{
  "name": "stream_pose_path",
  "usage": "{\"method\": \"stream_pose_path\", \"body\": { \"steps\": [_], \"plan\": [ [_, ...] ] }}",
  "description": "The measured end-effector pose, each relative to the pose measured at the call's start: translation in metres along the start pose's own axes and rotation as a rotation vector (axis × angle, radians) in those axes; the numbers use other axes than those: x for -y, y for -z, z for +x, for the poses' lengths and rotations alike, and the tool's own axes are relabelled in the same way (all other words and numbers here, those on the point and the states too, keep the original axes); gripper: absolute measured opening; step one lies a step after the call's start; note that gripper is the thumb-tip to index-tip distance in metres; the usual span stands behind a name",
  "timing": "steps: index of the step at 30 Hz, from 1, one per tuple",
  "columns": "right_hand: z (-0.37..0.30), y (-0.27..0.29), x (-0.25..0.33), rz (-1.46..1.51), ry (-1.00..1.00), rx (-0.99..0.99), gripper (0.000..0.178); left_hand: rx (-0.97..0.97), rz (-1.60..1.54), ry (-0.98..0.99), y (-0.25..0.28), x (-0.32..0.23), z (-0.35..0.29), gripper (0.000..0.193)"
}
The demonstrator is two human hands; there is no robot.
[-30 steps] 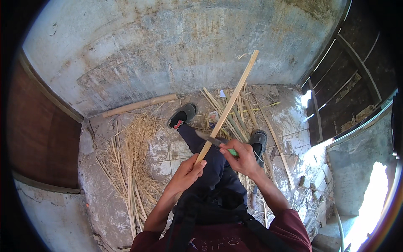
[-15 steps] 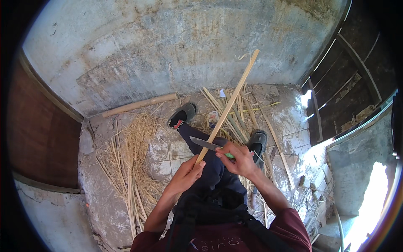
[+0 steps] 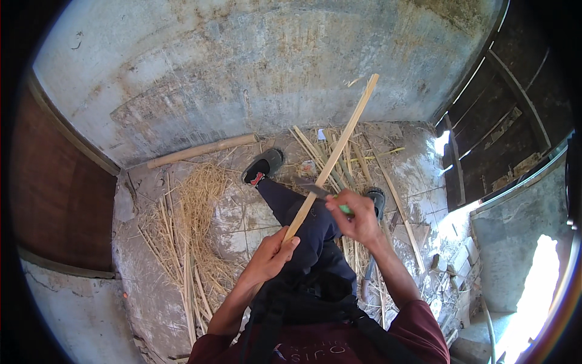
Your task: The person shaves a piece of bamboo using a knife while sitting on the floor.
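Note:
My left hand [image 3: 271, 255] is closed round the lower end of a long, pale bamboo strip [image 3: 341, 144], which slants up and away to the right. A thin curl of shaving [image 3: 353, 82] hangs at its far end. My right hand [image 3: 356, 217] grips a knife [image 3: 316, 190] by its green handle. The blade lies across the strip partway along it, above my knee, and is slightly blurred. Most of the handle is hidden by my fingers.
Straw-like shavings [image 3: 203, 206] and several thin strips cover the floor at the left. More split strips [image 3: 315, 151] lie beyond my feet. A bamboo pole [image 3: 203, 150] rests along the concrete wall [image 3: 273, 67]. Broken blocks [image 3: 461, 261] sit at the right.
My right hand and the knife have moved forward along the strip, away from my left hand. My left hand has barely moved and still holds the strip.

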State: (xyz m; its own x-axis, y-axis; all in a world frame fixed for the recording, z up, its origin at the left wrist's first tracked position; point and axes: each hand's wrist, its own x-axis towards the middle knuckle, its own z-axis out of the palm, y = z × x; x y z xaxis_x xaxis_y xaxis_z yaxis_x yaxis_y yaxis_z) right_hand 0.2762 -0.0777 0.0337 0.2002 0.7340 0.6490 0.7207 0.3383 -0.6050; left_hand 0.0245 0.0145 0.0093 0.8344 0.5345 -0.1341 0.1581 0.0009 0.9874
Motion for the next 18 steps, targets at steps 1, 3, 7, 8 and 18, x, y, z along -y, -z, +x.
{"method": "stream_pose_path", "body": {
  "steps": [1, 3, 7, 8, 18],
  "plan": [
    [0.002, 0.002, -0.003, 0.000, 0.002, -0.002, 0.011, 0.012, 0.013, -0.012, 0.000, 0.000, -0.002, 0.030],
    [0.006, 0.003, -0.006, 0.009, -0.016, -0.050, 0.011, 0.024, 0.024, -0.022, 0.001, 0.002, -0.005, 0.030],
    [-0.002, 0.003, 0.006, 0.005, -0.064, 0.112, 0.010, 0.015, 0.028, -0.021, 0.001, 0.006, -0.005, 0.030],
    [-0.003, -0.001, 0.011, 0.028, -0.029, 0.147, 0.010, 0.011, 0.037, -0.027, 0.001, 0.006, -0.005, 0.031],
    [0.008, -0.001, -0.008, 0.024, 0.047, 0.094, 0.012, -0.016, 0.059, 0.017, 0.007, 0.003, -0.003, 0.029]
  ]
}}
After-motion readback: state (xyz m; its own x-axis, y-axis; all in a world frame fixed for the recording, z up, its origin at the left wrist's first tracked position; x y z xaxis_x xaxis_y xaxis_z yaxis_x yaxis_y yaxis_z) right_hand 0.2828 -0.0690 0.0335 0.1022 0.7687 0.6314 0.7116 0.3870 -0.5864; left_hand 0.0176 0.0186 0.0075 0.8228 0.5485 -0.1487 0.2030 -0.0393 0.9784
